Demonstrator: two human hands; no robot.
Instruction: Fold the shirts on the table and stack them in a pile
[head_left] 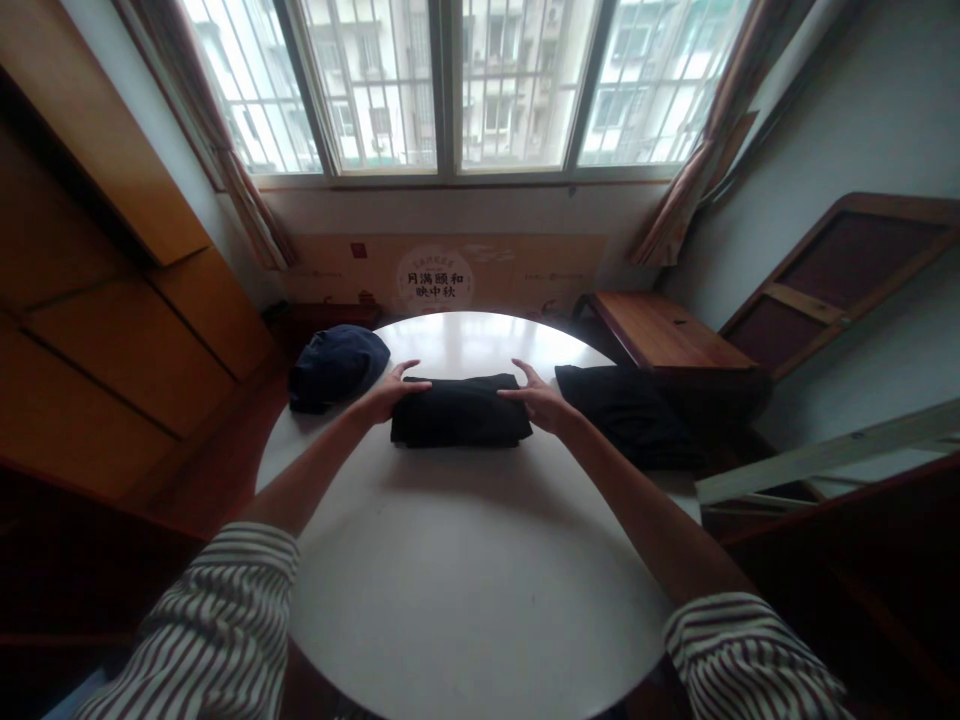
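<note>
Nearest to the viewer, and well short of the folded black cloth (459,415), two striped sleeves (225,575) were pushed up in soft, crumpled rolls. Between them and the cloth spread the white tabletop (465,570), smooth, round-edged and faintly glossy.

The cloth lay straight ahead of the viewer, centred between the hands, its long axis running crosswise from one to the other. It made a compact, roughly rectangular bundle, matt and thick, with softly rounded folds. The left hand (384,395) touched its left end and the right hand (538,398) its right end, so neither seemed clearly nearer. On each, the thumb rested over the bundle's upper part and the forefinger stood spread away from it; the other fingers were mostly hidden, and how tightly they pinched the fabric could not be told.

Just left of the bundle and slightly beyond it sat a dark blue cloth item (341,362), rounded and bunched. Near the bundle's right end, but apart from it, a flat black garment (634,415) lay loosely creased. Farther off to the bundle's right stood a reddish-brown wooden side table (675,330), and directly beyond the bundle came a tan printed banner (525,275) below a barred window (382,100).
</note>
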